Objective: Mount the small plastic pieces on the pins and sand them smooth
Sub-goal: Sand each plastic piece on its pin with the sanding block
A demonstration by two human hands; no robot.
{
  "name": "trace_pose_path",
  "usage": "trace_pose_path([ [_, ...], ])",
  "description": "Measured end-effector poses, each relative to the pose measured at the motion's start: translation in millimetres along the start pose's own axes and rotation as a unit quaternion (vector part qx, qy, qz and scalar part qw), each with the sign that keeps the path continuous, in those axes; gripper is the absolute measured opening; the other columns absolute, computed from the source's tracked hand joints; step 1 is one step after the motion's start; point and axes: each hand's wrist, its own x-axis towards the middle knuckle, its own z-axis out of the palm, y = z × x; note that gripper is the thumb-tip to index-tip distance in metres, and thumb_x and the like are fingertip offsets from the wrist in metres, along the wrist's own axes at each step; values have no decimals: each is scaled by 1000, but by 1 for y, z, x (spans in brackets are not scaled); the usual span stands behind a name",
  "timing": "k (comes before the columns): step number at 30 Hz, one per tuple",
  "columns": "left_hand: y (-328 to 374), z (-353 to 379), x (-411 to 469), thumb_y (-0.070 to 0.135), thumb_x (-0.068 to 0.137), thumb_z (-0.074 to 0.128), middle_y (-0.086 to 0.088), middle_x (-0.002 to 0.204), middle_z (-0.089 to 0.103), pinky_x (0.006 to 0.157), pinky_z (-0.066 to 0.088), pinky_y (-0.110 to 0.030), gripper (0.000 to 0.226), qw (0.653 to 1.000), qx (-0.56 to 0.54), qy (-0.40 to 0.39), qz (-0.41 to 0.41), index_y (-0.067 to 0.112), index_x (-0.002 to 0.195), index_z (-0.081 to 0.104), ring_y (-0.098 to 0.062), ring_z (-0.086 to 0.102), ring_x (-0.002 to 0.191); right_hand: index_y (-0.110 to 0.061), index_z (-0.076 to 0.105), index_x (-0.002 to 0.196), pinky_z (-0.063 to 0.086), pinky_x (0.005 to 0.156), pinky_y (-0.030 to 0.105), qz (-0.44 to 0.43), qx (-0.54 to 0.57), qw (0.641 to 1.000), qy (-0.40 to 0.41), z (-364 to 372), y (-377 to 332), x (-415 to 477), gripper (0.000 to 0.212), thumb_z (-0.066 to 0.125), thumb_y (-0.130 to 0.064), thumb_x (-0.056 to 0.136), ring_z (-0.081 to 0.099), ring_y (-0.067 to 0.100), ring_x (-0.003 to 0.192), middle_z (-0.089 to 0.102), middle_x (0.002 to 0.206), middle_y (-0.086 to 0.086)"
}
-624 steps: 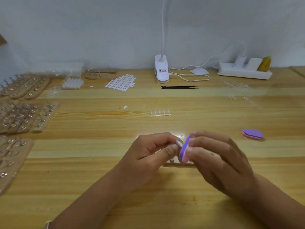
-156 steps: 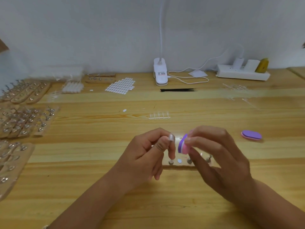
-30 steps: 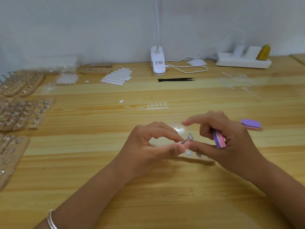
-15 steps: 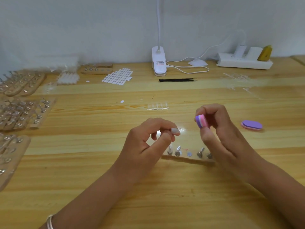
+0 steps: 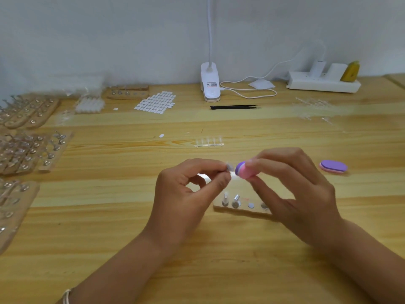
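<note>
Pinching a pin (image 5: 229, 167), left hand (image 5: 188, 194) meets sanding block (image 5: 244, 171).

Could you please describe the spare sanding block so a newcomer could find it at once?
From the white power strip at the back right of the table, come straight toward the person. The spare sanding block lies flat on the wood, right of the right hand. Unlike the held block, it lies untouched: a purple-topped oval, pink underneath.
</note>
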Motion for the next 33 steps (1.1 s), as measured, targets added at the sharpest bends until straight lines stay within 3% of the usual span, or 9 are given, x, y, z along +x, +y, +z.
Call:
trace_pose_path([
  [8,1,0,0,16,78,80,13,83,75,63,50,-15,14,999,-34,-16,6,28,86,77,-7,69,74,-10,71,109,51,90,30,-43,6,999,5,9,-2,-3,23,72,3,90,66,24,95,69,102,11],
  [11,-1,-1,1,10,78,78,12,83,76,64,52,-16,17,999,-47,-9,-18,26,83,78,-7,70,74,-11,69,110,53,86,35,-14,-17,1000,13,1,9,-1,23,71,2,91,65,22,95,67,102,9],
  [16,-1,1,-1,18,77,78,3,82,77,63,54,-23,11,996,-71,-41,-25,16,88,79,-13,72,74,-8,62,116,48,94,26,-58,20,998,28,8,-4,-2,25,70,-3,93,63,20,99,65,106,4],
  [21,-3,0,-2,24,75,81,0,82,77,60,54,-24,15,992,-105,-35,-60,14,86,80,-21,73,75,-14,67,110,53,85,35,-33,-5,999,12,1,8,-2,23,70,0,92,64,23,95,67,101,12],
  [25,-1,2,-3,22,78,80,-1,79,77,57,53,-22,12,989,-127,-57,-49,17,90,80,-14,70,69,-10,62,116,50,90,29,-55,8,998,29,7,-1,-3,27,72,-1,91,63,19,100,65,106,6],
  [29,1,1,-4,26,77,77,-2,82,77,57,54,-24,14,984,-156,-58,-63,18,88,79,-19,73,74,-14,66,112,52,85,34,-42,-8,999,16,2,5,-2,26,71,1,91,62,21,95,67,101,11],
  [33,1,2,-4,24,77,76,-4,79,77,56,54,-23,15,981,-171,-65,-69,15,89,79,-19,73,72,-9,63,114,48,92,25,-54,-7,998,35,4,2,-2,22,70,-3,94,62,18,98,64,105,3],
])
